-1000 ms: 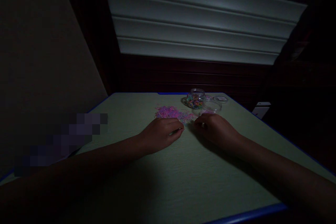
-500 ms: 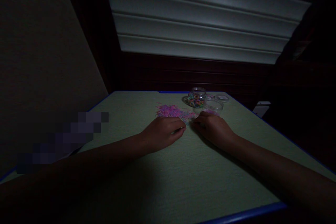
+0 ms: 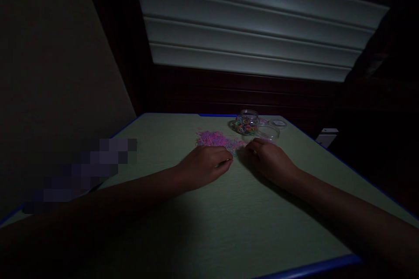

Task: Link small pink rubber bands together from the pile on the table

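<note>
A loose heap of small pink, purple and blue rubber bands [image 3: 212, 138] lies on the pale green table [image 3: 225, 222]. At its near edge is my left hand [image 3: 204, 165], thumb and fingertips pinched together; whatever they hold is too small to make out. My right hand [image 3: 270, 159] rests just right of the heap with its fingers curled in, and their tips are partly hidden in the dimness. Behind the right hand stands an open clear tub [image 3: 267, 132], its lower part covered by that hand. A clear jar [image 3: 247, 123] of multicoloured bands is beside it.
A clear round lid [image 3: 278, 124] lies near the table's far right corner. Past the right edge is a white object [image 3: 327, 136]. A blurred-out patch [image 3: 88, 170] covers the left side. Blue edging [image 3: 310, 267] runs round the table, with a wall at left.
My right hand has shifted slightly right, away from the left hand. The left hand keeps its pinch in nearly the same place. The whole view has moved a little.
</note>
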A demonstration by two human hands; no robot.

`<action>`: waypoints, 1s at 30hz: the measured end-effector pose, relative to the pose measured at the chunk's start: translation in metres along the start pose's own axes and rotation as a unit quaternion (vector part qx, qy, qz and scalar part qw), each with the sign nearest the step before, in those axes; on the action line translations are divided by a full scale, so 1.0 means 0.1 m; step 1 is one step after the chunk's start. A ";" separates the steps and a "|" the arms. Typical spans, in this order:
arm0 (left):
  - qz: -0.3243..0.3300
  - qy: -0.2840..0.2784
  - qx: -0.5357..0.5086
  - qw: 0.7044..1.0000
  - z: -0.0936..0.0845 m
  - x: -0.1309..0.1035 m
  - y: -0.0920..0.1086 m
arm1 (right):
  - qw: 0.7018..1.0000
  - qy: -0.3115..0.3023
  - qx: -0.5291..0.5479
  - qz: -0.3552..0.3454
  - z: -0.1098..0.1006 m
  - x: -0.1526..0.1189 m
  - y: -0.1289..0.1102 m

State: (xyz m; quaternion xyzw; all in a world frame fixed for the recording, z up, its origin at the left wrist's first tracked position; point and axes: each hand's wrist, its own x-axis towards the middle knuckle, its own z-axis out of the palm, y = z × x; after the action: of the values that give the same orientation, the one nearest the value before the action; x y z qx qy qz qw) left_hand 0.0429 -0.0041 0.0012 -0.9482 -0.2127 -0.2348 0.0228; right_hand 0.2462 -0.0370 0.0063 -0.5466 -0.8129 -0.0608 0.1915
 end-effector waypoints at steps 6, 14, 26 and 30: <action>0.002 0.008 0.005 1.000 0.00 0.00 0.01 | 0.998 0.030 0.058 -0.013 -0.10 -0.02 0.00; 0.003 0.040 -0.001 0.999 0.02 -0.02 -0.01 | 0.997 0.018 0.054 -0.052 -0.14 -0.06 -0.10; -0.035 0.070 0.040 0.996 0.01 -0.02 0.01 | 0.996 0.015 0.042 -0.071 -0.17 -0.08 -0.12; -0.037 0.069 0.039 0.996 0.02 -0.03 0.01 | 0.996 0.012 0.045 -0.077 -0.17 -0.08 -0.12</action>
State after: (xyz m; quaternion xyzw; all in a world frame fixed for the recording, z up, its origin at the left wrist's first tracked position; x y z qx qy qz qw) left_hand 0.0415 -0.0055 -0.0020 -0.9195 -0.2548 -0.2920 0.0655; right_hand 0.2416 -0.0542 0.0200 -0.4723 -0.8524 -0.0453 0.2200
